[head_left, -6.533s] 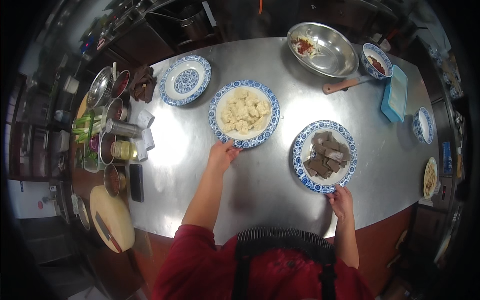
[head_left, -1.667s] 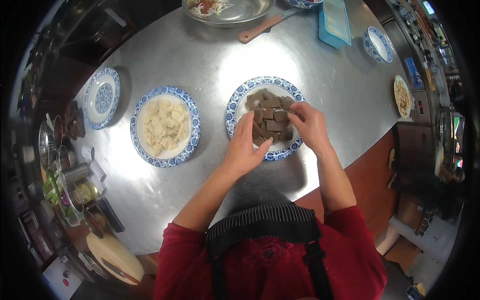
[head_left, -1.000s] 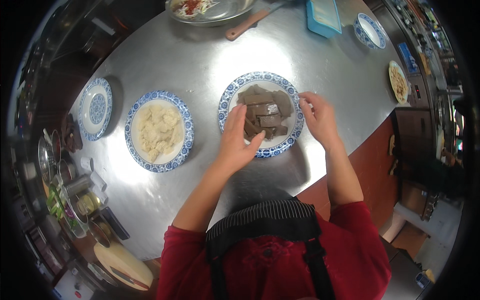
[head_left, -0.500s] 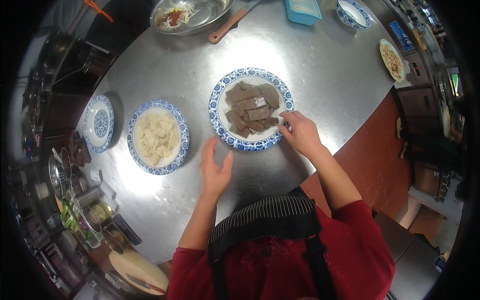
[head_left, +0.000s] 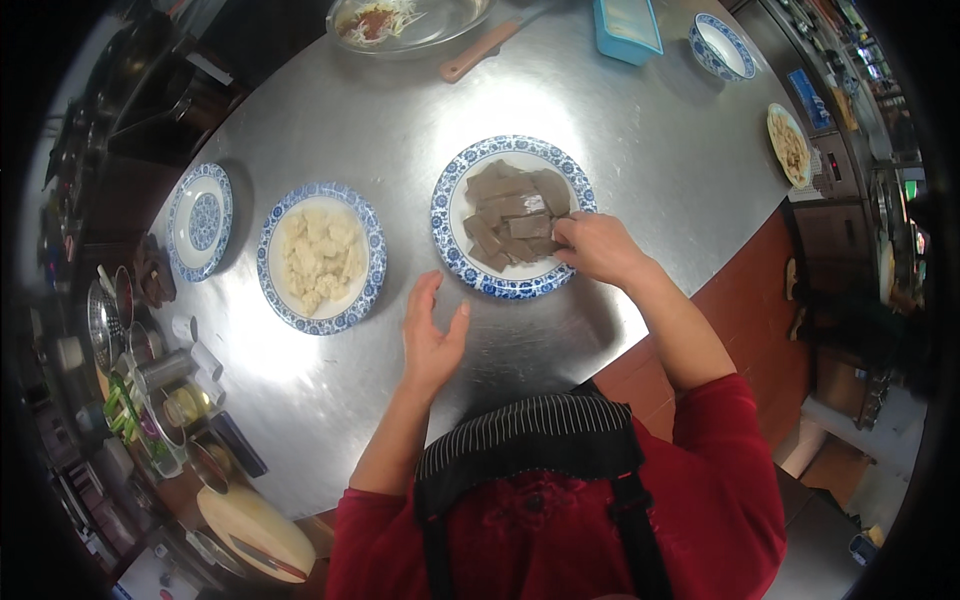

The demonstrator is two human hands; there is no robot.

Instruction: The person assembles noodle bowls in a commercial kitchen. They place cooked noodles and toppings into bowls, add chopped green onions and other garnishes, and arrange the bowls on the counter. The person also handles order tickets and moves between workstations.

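Note:
A white plate with a blue floral rim (head_left: pixel 446 248) holds a pile of smooth grey-brown food slices (head_left: pixel 505 205). My right hand (head_left: pixel 603 247) reaches over the plate's right side, thumb and fingertips pinched together on a slice at the pile's right edge. Its fingers partly cover that slice. Just off the plate's lower left, my left hand (head_left: pixel 433 338) is held with thumb and fingers apart and nothing in it. Further left, a second blue-rimmed plate (head_left: pixel 275 302) carries pale, crumbly white chunks (head_left: pixel 322 260).
An empty patterned plate (head_left: pixel 201 222) lies far left. Along the back are a steel bowl (head_left: pixel 440 30) with shreds and red powder, a wooden-handled tool (head_left: pixel 480 52), a light-blue tub (head_left: pixel 630 35) and a patterned bowl (head_left: pixel 722 47). Containers and a round board (head_left: pixel 255 535) crowd the lower left.
My right hand has moved inward from the plate's rim, its fingertips closing on the edge of the pile. My left hand stays nearly in place. The whole view has shifted slightly.

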